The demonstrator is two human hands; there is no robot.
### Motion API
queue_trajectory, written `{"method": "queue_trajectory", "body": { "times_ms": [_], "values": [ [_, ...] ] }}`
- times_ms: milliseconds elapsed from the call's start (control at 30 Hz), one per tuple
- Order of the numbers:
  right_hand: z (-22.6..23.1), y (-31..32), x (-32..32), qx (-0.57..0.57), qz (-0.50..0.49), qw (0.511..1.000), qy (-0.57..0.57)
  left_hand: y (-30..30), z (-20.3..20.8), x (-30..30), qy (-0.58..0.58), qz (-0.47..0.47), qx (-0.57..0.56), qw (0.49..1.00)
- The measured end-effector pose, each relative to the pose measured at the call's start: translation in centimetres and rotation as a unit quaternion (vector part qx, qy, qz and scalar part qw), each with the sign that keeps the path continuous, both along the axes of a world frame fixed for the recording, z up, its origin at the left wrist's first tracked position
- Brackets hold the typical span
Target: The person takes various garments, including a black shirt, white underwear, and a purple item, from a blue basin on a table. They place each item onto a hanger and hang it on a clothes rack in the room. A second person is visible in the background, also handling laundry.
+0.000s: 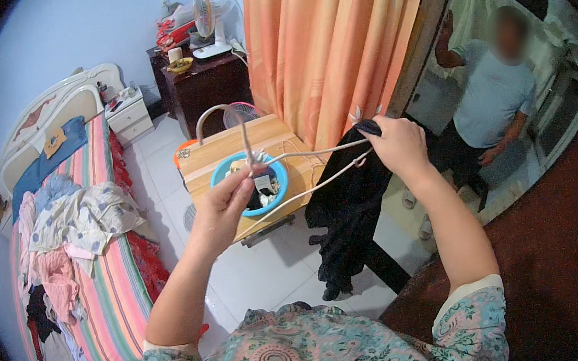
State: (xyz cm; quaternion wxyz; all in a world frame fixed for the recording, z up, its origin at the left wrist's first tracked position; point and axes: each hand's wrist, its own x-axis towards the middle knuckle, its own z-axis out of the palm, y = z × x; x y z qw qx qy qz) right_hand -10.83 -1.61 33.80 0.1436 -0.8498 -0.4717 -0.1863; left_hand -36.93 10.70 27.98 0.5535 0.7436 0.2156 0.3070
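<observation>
- Dark garment hangs from your right hand, between the tabletop and the doorway, its lower part dangling above the floor.
- Your right grip is pinched at the garment's top edge, where the white hanger meets it.
- Your left grip is pinched around the hanger near the base of its hook; no cloth shows in your left hand.
- As for progress, you have the garment and hanger brought together at one end, as far as you can judge.
- The hanger's near side, toward your left hand, is bare, so that part looks undone; whether its far end sits inside the garment, you cannot tell.
- Counted: you have one hanger and one garment between two hands.
- You have one blue basin on the one wooden tabletop, with mixed items inside, too jumbled to count.
- On your left is one bed; the clothes heaped on it overlap too much to number.
- One other person stands to your right.
</observation>
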Motion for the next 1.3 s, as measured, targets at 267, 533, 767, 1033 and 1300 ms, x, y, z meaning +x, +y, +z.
{"method": "queue_trajectory", "body": {
  "times_ms": [267, 533, 767, 1033, 1300],
  "values": [
    [0.5, 1.6, -4.0, 0.101, 0.133, 0.977, 0.132, -0.9, -2.2, 7.5, -0.016, -0.02, 0.082, 0.996],
    [2.1, 1.6, -3.5, 0.121, 0.288, 0.942, -0.123, 0.3, 0.7, 8.0, -0.166, 0.052, 0.237, 0.956],
    [1.3, 0.9, -0.7, 0.154, 0.193, 0.968, -0.047, 1.9, 1.5, 4.9, -0.237, 0.201, 0.496, 0.811],
    [2.5, -1.0, -1.1, 0.242, 0.171, 0.954, 0.029, 2.8, -12.4, 6.6, -0.087, 0.013, 0.053, 0.995],
    [2.5, -5.0, -0.1, 0.245, 0.181, 0.951, 0.05, 2.7, -10.5, 14.2, -0.063, -0.292, -0.078, 0.951]
  ]
}}
